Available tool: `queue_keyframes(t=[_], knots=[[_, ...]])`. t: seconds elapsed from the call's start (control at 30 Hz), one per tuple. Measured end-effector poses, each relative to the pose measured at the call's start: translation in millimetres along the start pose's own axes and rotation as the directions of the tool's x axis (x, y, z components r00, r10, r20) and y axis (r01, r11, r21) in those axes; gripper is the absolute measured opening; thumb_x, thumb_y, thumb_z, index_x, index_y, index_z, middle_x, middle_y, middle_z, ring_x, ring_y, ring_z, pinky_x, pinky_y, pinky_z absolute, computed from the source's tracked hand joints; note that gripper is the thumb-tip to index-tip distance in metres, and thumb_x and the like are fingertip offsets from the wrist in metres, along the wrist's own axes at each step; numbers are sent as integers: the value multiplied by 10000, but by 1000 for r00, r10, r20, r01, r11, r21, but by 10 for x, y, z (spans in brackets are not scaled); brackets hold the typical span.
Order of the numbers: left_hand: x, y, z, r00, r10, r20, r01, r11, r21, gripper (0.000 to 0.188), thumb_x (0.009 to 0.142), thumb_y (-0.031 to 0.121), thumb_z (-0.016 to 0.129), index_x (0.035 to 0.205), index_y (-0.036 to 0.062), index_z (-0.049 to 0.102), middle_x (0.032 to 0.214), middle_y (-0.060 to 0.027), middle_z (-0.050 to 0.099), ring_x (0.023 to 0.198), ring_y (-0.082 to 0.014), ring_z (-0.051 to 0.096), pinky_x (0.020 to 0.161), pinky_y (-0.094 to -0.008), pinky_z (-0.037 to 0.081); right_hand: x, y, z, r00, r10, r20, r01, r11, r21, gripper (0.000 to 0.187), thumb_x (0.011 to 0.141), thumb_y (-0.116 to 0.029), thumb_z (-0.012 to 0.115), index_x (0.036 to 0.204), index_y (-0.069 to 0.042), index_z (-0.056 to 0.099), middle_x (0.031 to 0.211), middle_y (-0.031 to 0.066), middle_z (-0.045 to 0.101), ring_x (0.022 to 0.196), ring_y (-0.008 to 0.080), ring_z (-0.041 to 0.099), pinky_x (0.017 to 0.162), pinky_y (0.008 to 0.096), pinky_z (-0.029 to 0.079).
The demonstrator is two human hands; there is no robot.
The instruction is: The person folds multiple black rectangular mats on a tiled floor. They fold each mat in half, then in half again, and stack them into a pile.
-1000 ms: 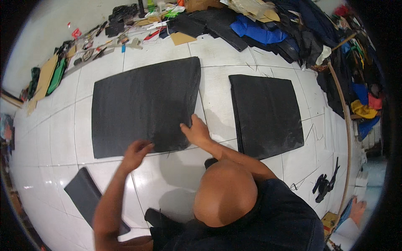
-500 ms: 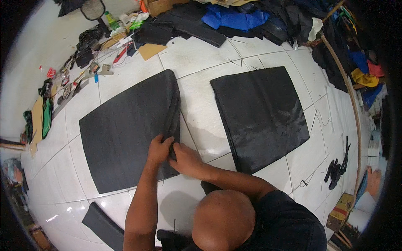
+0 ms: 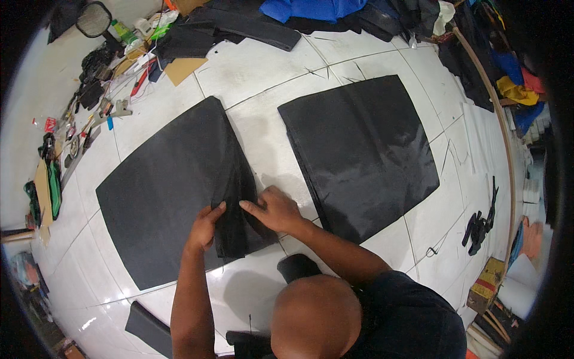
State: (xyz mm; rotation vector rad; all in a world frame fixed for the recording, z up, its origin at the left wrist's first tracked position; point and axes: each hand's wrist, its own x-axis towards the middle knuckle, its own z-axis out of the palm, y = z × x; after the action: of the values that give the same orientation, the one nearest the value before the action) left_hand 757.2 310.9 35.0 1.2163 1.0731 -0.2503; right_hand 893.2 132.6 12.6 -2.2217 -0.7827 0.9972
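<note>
A stack of folded black fabric [image 3: 161, 185] lies flat on the white tiled floor. Along its right side a strip of the fabric [image 3: 230, 221] is turned over, with a dark gap opening beside it. My left hand [image 3: 204, 228] grips the turned edge, thumb on top. Just right of the strip, my right hand [image 3: 276, 209] rests at the fabric's border, its thumb stretched out toward the left hand and apart from the fingers. Its other fingertips are partly hidden. A second folded black fabric piece [image 3: 362, 155] lies to the right, apart from both hands.
A dark folded piece [image 3: 148, 326] lies at the lower left. Clips and small tools [image 3: 119, 109] line the left wall. Black cloth [image 3: 233, 27] and blue cloth [image 3: 314, 9] are heaped at the back. Black straps [image 3: 476, 230] and a cardboard box [image 3: 485, 284] sit at the right.
My hands have parted, the left going left and the right going right. The fabric's right edge has spread open between them. The whole view has shifted slightly.
</note>
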Motion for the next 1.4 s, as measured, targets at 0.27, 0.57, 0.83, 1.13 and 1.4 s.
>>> queue_keyframes(t=[0.27, 0.57, 0.83, 1.13, 1.4], knots=[[-30, 2, -2, 996, -46, -79, 47, 999, 4, 416, 942, 365, 656, 1103, -19, 641, 1005, -92, 698, 844, -191, 645, 737, -304, 498, 570, -157, 35, 899, -192, -395, 251, 963, 103, 561, 920, -421, 651, 1280, -5, 538, 1125, 198, 545, 1047, 353, 584, 889, 442, 491], [18, -163, -62, 999, -19, 33, 27, 960, -280, 371, 942, 329, 660, 1094, -10, 646, 1021, -112, 702, 914, -221, 670, 821, -318, 506, 838, -300, 225, 916, -169, -365, 271, 929, 251, 577, 885, -378, 688, 1324, -38, 532, 1145, 198, 535, 1080, 379, 554, 909, 481, 483], [317, 304, -19, 969, 234, -75, -199, 926, 320, 386, 935, 324, 681, 1049, -43, 655, 933, -78, 664, 857, -156, 586, 782, -299, 466, 826, -207, 249, 777, -444, -445, 436, 891, -127, 645, 854, -443, 723, 1379, -113, 547, 1110, 157, 533, 971, 326, 543, 827, 444, 465], [431, 180, -103, 963, 263, 52, -268, 939, 216, 214, 959, 174, 637, 1077, -3, 656, 968, -52, 694, 836, -147, 632, 766, -303, 500, 824, -98, 259, 813, -444, -377, 433, 893, -118, 682, 863, -468, 704, 1408, -101, 522, 1131, 181, 529, 1012, 345, 535, 883, 453, 450], [463, 29, -283, 967, 256, -8, -255, 965, 54, 204, 947, 198, 650, 986, -2, 662, 857, -14, 652, 767, -118, 566, 719, -287, 452, 770, 46, 216, 878, -270, -395, 338, 934, 114, 536, 920, -290, 678, 1367, -42, 515, 1196, 201, 526, 1131, 361, 531, 986, 454, 436]])
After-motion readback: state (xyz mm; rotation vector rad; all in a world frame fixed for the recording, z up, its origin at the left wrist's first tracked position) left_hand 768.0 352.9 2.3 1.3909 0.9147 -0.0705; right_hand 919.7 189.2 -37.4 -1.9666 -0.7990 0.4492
